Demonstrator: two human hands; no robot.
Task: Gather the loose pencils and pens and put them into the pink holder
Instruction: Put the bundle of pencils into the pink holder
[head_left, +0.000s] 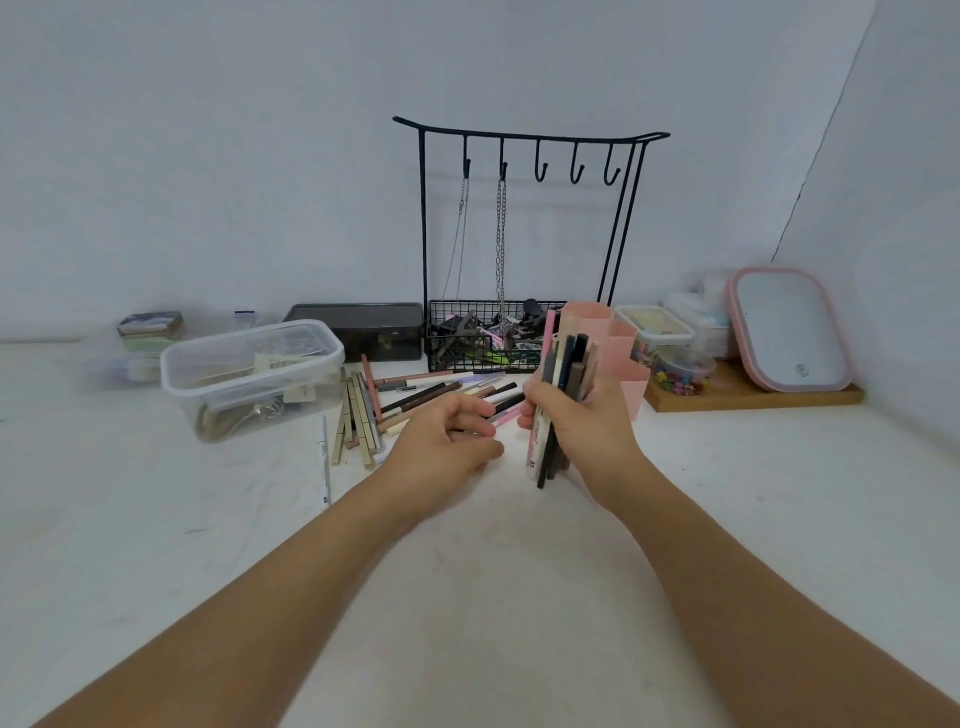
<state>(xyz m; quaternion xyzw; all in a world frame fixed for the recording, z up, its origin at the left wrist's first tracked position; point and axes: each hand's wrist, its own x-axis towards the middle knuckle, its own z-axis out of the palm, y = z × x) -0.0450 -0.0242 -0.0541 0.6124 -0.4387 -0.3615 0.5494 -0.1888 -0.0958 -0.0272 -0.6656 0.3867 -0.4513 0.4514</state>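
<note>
My right hand (576, 421) is closed around an upright bundle of pens and pencils (563, 364), black, grey, pink and cream, just in front of the pink holder (626, 364). The holder is a cluster of tall pink tubes standing behind that hand. Loose pens and pencils (415, 395) lie fanned on the white table to the left, with several beige sticks (356, 415) beside them. My left hand (447, 441) hovers over the near end of that pile, fingers curled and apart, holding nothing I can see.
A clear lidded plastic box (249, 374) sits at the left, and a thin white pen (325, 457) lies in front of it. Behind stand a dark tin (358, 330), a black wire rack with basket (483, 332), and a pink mirror (789, 327) on a wooden tray.
</note>
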